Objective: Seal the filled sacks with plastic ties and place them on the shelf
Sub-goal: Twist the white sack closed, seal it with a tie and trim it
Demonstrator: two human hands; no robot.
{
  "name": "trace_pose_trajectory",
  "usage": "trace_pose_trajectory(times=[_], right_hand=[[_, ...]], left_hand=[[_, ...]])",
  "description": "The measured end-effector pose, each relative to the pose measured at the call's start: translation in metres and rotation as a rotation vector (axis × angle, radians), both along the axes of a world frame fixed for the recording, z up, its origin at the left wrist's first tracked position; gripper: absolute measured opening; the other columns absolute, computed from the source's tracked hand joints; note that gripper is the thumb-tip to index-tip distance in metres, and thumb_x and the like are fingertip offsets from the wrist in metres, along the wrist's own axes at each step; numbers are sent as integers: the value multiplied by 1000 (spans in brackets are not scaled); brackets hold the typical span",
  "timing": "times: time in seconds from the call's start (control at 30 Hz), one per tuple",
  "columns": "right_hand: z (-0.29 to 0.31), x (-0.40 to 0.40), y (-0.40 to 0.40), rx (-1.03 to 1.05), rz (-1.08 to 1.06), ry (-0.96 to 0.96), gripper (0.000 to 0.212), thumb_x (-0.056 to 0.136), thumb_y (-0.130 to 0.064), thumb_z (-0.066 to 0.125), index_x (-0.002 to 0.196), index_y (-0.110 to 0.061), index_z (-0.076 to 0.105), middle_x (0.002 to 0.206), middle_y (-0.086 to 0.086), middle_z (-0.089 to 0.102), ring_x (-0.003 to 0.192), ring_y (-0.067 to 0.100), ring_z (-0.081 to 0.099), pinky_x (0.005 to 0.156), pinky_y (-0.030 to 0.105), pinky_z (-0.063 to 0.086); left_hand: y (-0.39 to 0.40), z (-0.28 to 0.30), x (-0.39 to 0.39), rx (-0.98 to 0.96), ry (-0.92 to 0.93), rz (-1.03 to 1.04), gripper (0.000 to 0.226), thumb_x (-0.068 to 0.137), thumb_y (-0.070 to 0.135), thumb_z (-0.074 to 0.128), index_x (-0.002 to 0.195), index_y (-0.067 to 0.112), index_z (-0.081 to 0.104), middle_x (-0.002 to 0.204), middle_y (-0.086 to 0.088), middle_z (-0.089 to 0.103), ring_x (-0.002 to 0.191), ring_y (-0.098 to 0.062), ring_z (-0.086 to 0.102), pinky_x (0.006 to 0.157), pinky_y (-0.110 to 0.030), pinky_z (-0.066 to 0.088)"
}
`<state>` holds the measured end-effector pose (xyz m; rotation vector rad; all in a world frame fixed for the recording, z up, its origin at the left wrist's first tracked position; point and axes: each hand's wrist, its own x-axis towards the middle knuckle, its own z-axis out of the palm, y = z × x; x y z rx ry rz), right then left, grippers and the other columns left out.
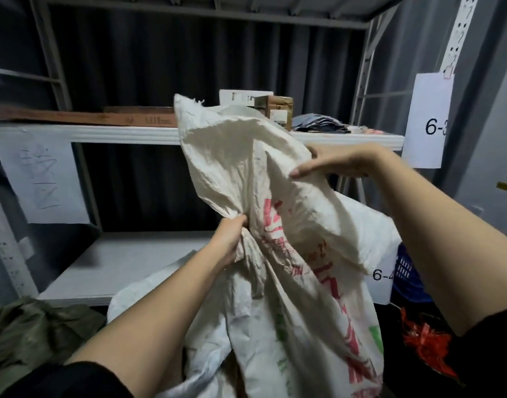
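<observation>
The white woven sack (275,225) stands upright in front of the shelf (126,135), its loose upper part raised above the level of the middle board. Red printed characters run down its front face, with green print lower down; the wording cannot be read.

The left hand (232,242) grips the gathered neck of the sack, fingers curled tight round the bunched fabric, forearm reaching up from lower left. The right hand (341,163) pinches a fold of the upper sack between thumb and fingers, thumb on the near face and fingers behind the cloth, forearm coming in from the right and held higher than the left.

A second white sack (166,297) lies low behind the first. To the right, a white sheet (429,122) hanging from the slotted upright reads "6-3", cut by its edge; a lower label (383,275) reads "6-4". A sheet (42,179) at left carries faint handwritten characters. On the middle board rest a flat brown carton (108,117), a small brown box (279,112) and folded cloth (321,123). Olive fabric (31,331) lies at lower left; a red bundle (421,340) and a blue crate (407,268) sit at lower right.
</observation>
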<state>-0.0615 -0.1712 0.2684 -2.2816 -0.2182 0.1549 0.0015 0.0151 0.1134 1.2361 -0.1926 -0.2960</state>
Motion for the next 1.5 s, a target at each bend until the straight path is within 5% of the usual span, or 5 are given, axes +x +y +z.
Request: trace_pose_trajectory(times=[0.27, 0.7, 0.97, 1.27, 1.5], right_hand=[[-45, 6, -25, -57, -139, 115, 12, 83, -21, 70, 92, -13, 68, 85, -2, 74, 78, 11, 69, 65, 19, 54], [7, 14, 42, -345, -207, -929, 31, 85, -21, 57, 61, -25, 38, 59, -8, 41, 63, 6, 37, 57, 26, 26], [5, 15, 45, -179, -199, -678, 17, 89, -38, 63, 92, -22, 61, 90, -11, 59, 82, -4, 53, 72, 16, 39], [-35, -12, -34, -194, -181, 131, 55, 78, -27, 76, 126, -15, 52, 121, 0, 64, 102, 11, 65, 81, 17, 52], [-43, -4, -42, -70, -430, -374, 26, 91, -24, 60, 82, 0, 63, 74, 6, 57, 65, 15, 52, 57, 22, 43]], left_hand=[[18, -6, 9, -49, 121, -155, 23, 87, 14, 44, 79, 4, 62, 64, -9, 66, 59, -21, 65, 65, -28, 53], [-14, 8, -9, 349, -183, -122, 54, 64, 42, 81, 108, 13, 69, 109, -3, 70, 101, -21, 66, 98, -36, 49], [-17, 6, -9, 369, -150, 115, 24, 92, 20, 49, 73, 5, 51, 72, -15, 51, 69, -23, 50, 64, -30, 34], [-1, -1, 11, 281, -124, 157, 16, 84, 18, 49, 89, 7, 59, 87, -12, 60, 87, -22, 57, 79, -31, 41], [1, 3, 8, 239, -99, 135, 16, 86, 7, 48, 74, 6, 57, 72, -9, 59, 71, -22, 56, 72, -29, 42]])
